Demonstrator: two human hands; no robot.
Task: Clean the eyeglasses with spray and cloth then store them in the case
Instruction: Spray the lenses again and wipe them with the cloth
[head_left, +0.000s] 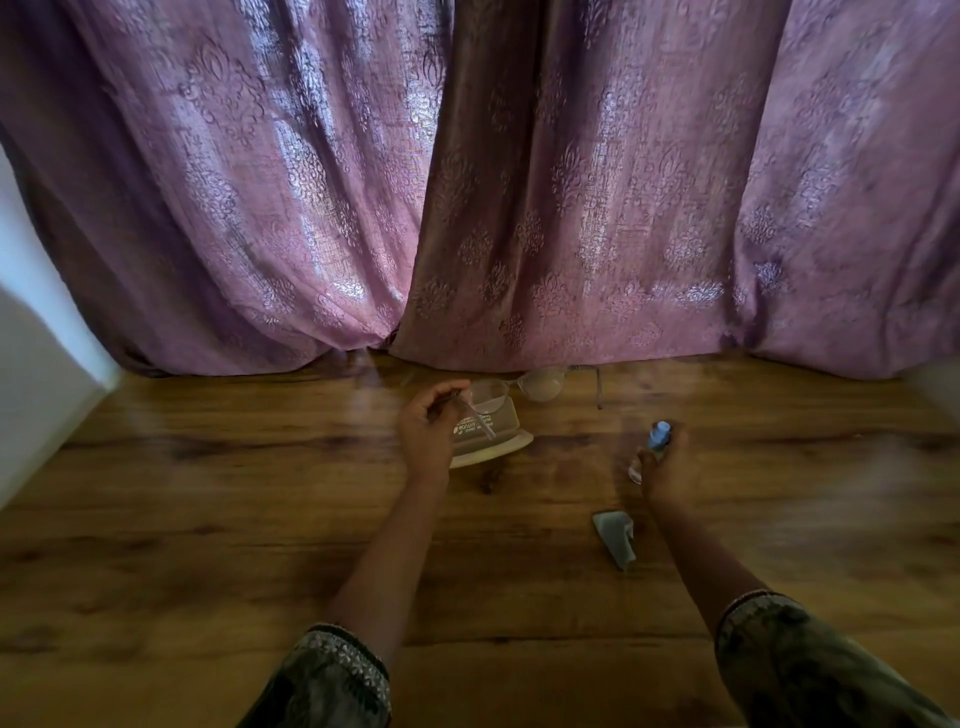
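Observation:
The eyeglasses (540, 385) with a thin clear frame hover over the far part of the wooden table (208, 519), temples unfolded. My left hand (428, 431) pinches their left temple. Under the glasses lies the open case (498, 439), a grey tray on a cream lid. My right hand (670, 467) grips a small spray bottle (658, 435) with a blue nozzle, to the right of the case. A folded grey cloth (615, 538) lies on the table near my right forearm. The picture is blurred by motion.
A purple patterned curtain (519, 182) hangs along the table's far edge, just behind the glasses. A white wall (36, 374) borders the table on the left.

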